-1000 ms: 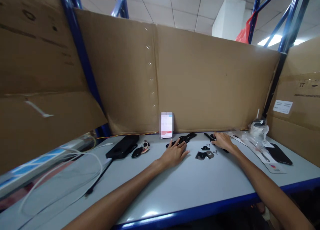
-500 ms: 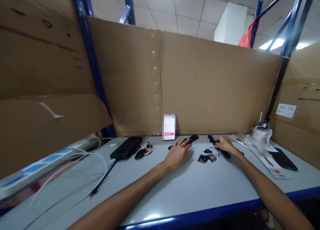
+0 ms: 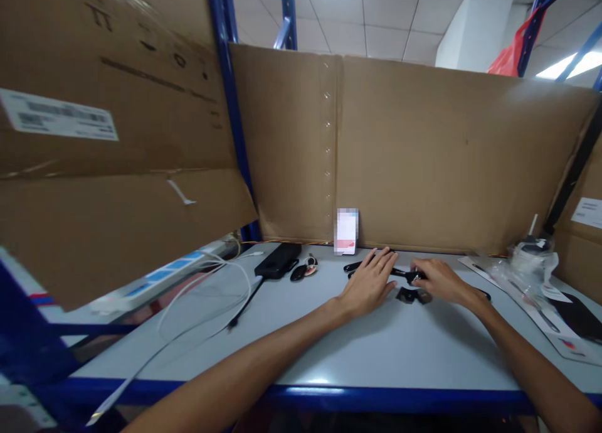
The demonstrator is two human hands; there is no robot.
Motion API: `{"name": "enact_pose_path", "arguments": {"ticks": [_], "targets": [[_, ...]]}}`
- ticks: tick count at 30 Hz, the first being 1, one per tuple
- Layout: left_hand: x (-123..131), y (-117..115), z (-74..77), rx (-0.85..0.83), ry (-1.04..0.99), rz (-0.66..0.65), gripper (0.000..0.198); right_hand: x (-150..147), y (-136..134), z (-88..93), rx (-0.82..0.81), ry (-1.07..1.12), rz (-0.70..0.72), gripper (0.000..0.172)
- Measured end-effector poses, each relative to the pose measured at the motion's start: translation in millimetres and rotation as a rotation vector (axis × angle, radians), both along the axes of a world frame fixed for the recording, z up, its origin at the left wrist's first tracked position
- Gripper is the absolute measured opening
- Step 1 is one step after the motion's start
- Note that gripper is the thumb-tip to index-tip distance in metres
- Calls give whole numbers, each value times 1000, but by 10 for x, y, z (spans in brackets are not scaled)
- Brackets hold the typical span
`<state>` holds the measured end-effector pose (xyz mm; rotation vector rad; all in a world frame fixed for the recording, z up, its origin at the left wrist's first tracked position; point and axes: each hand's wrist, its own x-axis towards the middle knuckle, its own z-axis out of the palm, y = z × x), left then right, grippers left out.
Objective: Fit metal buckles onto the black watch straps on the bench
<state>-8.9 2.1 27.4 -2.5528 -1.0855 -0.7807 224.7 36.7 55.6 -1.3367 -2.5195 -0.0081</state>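
Observation:
My left hand [image 3: 369,283] lies palm down with its fingers stretched out, over a slim black item [image 3: 350,267] whose end shows on its left side. In the fingers of my right hand [image 3: 439,280] is a black elongated part [image 3: 405,273], low over the table and pointing toward my left hand. I cannot make out its exact kind. Just below it lie several small dark plates [image 3: 414,296], some shiny. Part of another black piece [image 3: 484,295] shows beyond my right wrist.
A lit phone [image 3: 347,232] leans on the cardboard wall [image 3: 399,157]. To the left are a black power bank [image 3: 278,261], a key fob [image 3: 298,273], white cables [image 3: 247,282] and a power strip [image 3: 162,273]. Clear plastic packaging [image 3: 522,270] and a dark phone [image 3: 576,314] lie at right.
The view has swung left, so the scene sits further right. My right hand has brought the black part round to lie nearly level, closer to my left hand. My left hand stays flat.

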Motion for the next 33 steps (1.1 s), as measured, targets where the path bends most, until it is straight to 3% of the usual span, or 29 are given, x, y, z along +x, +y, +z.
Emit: {"name": "enact_pose_path", "arguments": {"ticks": [3,10,14,17,20,22,23,27,33], "targets": [[-15,-18,24,-103,76,25,40,-192,-207,63,-97,12,119,23],[-102,-25,29,-342,153,-33,41,-234,-305,135,-178,55,159,34],[-77,-28,8,-471,58,-167,39,-262,-337,132,-244,62,223,34],[-34,15,-53,-594,-97,-224,43,-274,-314,164,-171,99,221,34],[10,80,-141,-669,-298,-132,45,-265,-222,238,37,228,153,33],[33,117,-191,-700,-405,-49,44,-271,-162,281,111,313,34,18],[41,130,-210,-706,-443,-17,44,-282,-145,290,106,318,-28,14],[63,148,-238,-700,-486,55,42,-379,-198,212,7,129,-115,32],[90,105,-221,-645,-380,104,42,-522,-302,-83,2,27,-133,23]]}}
